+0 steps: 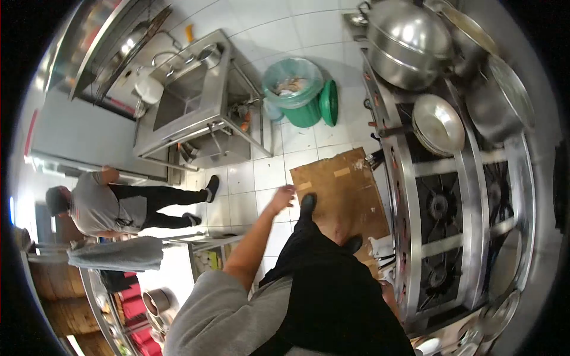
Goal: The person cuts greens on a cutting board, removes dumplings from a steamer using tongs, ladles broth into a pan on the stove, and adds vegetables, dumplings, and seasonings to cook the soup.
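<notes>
At nine o'clock stands a co-worker (98, 202) in a grey top, dark trousers and dark shoes, feet on the white floor tiles. Toward eight o'clock a grey cloth (116, 253) is draped, and between seven and eight a metal pot (156, 301) sits beside the counter area. Ten o'clock holds a steel sink (185, 101) with a small pan (209, 55) at its far corner. Close to the clock's centre, the left hand (284, 199) hangs over the tiles, its fingers loosely curled and partly open, with nothing visible in their hold. At twelve a green bin (304, 117), lined with a bag and containing waste, has its round lid (328, 102) upright just beside it. The cardboard sheet (335, 163) lies flat from three to five o'clock, near the left hand, with the wearer's dark shoes (307, 204) on it. Between four and five, the right hand (389, 293) is partly hidden beside the stove (408, 219); I cannot tell how far its fingers are open or whether they grip anything. A big lidded pot (409, 44) rests toward half past one, stacked woks (438, 123) past two, and a burner (438, 206) past three.
</notes>
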{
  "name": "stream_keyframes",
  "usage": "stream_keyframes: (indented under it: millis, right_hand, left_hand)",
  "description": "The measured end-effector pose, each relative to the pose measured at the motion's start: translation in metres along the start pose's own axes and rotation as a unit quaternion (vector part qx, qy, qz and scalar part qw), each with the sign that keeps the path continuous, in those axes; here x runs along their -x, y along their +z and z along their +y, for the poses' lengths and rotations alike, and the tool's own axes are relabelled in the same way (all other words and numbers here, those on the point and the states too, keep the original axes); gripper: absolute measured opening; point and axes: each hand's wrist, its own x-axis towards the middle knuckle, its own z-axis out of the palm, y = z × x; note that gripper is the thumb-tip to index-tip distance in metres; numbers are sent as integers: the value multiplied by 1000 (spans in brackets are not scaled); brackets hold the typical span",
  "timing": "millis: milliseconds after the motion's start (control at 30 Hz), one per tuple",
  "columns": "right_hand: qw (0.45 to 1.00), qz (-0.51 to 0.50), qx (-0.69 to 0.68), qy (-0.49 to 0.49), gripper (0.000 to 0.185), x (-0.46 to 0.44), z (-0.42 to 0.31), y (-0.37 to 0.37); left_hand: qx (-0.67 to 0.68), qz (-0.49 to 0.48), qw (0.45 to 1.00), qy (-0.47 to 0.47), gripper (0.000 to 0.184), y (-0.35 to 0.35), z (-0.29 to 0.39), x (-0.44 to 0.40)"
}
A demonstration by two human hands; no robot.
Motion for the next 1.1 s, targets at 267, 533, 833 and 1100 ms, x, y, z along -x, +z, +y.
stream_keyframes:
  millis: [267,533,833,1100]
  right_hand:
    - [837,-108,-512,162,50,-174,5,-48]
    - [937,-172,277,-128,23,-176,-247,36]
    - [995,27,25,96,29,-207,-396,124]
    - [998,-7,63,24,16,-205,-306,118]
  left_hand:
    - [257,411,869,105,48,-276,70,-53]
    - [210,386,895,76,65,-477,82,-199]
    - [124,335,934,29,41,-443,117,-227]
    - [285,381,871,123,53,-423,119,-192]
